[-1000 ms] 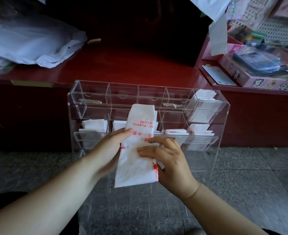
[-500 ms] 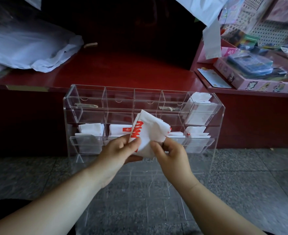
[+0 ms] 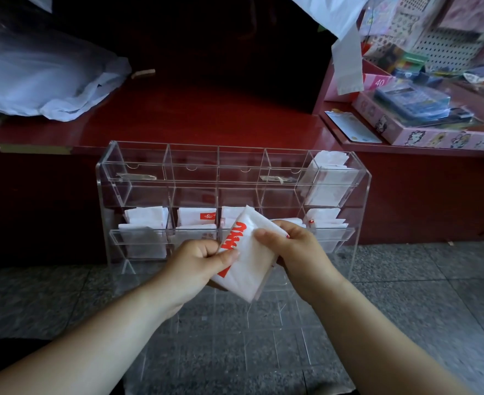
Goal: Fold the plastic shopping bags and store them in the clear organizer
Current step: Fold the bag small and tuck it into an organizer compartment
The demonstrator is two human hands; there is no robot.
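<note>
Both hands on one bag [image 3: 249,269], white with red print, folded, held tilted at centre, just in front of the organizer [image 3: 195,192]. Left hand [image 3: 198,263] grip: pinching the bag's 9 o'clock edge. Right hand [image 3: 297,252] grip: pinching its 2 o'clock corner. Organizer backs onto the red surface [image 3: 206,118]. Folded bags [image 3: 146,223] in its lower row and 2 o'clock top cell. Loose bags [image 3: 44,81] at 10 o'clock on the surface.

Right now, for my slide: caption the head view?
Left hand and right hand pinch a folded plastic bag before the clear organizer.
</note>
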